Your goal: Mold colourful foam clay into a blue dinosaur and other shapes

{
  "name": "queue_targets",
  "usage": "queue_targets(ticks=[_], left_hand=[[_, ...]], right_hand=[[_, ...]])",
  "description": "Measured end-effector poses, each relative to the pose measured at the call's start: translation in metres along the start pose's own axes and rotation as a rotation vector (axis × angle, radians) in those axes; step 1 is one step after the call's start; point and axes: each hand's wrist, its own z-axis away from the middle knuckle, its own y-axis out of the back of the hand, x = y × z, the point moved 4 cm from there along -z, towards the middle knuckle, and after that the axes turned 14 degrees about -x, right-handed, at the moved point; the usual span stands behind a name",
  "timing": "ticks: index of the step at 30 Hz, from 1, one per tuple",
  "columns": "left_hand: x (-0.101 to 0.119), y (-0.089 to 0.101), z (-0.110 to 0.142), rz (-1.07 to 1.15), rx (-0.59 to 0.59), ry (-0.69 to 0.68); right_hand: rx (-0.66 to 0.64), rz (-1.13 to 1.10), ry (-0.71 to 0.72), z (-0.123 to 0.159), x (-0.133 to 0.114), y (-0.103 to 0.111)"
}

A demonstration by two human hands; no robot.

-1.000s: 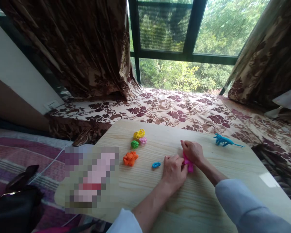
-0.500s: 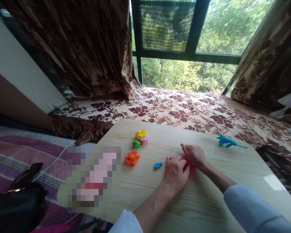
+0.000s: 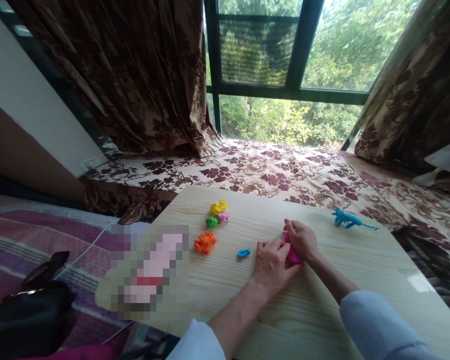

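Pink stuff (image 3: 293, 256) shows more now on the table (image 3: 260, 212), easier to see, with my left hand (image 3: 272, 262) half open against it and my right hand (image 3: 303, 241) curled over, maybe gripping, I can't tell.

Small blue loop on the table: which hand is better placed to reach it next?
Probably the left hand: the blue loop lies nearer to it, while the right hand is farther off, by the pink piece.
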Motion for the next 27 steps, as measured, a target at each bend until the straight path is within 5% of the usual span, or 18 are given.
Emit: queue_targets(ticks=[10, 19, 27], left_hand=[[-0.003, -0.005, -0.002, 0.012, -0.008, 0.018], [-0.003, -0.005, -0.007, 0.034, -0.021, 0.022], [-0.002, -0.004, -0.003, 0.039, -0.008, 0.027]], right_hand=[[-0.086, 0.097, 0.214, 0.016, -0.007, 0.010], [-0.025, 0.130, 0.112, -0.015, -0.005, 0.002], [0.031, 0.000, 0.032, 0.020, -0.004, 0.009]])
